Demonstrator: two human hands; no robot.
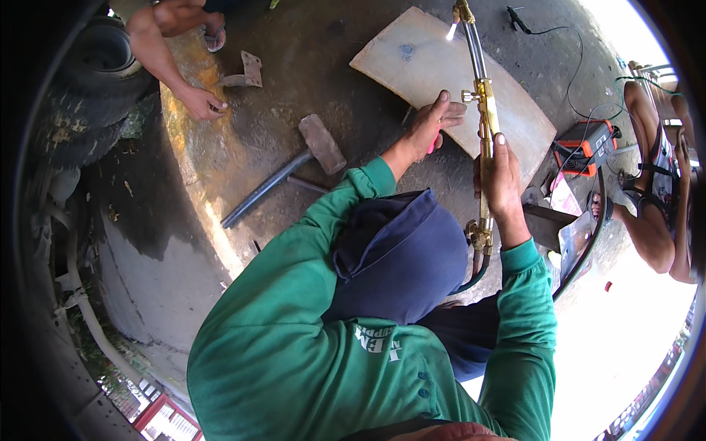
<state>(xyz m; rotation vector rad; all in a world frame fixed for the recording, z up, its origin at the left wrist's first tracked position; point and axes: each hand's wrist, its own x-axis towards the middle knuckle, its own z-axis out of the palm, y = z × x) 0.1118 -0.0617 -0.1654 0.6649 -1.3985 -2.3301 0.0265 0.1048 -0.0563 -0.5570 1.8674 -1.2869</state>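
Note:
A brass cutting torch [487, 110] points away from me, a small bright flame [451, 32] at its bent tip. Closed round its lower body is my right hand [503, 180], and dark hoses run from its valve end. Left of the torch, my left hand [426, 132] has its thumb raised and some fingers reaching toward the torch's side knob. Tucked in that hand is a small pink object [432, 144], mostly hidden. Under the torch lies a large flat metal plate [515, 121]. A heavy hammer [321, 143] rests on the ground left of my left hand.
At upper left, another person's hand [202, 103] hangs near a bent metal bracket [252, 68]. An orange-and-black machine [588, 147] stands right of the plate, with cables around it. Another person's leg [647, 125] is at the far right. Tires [95, 62] lie far left.

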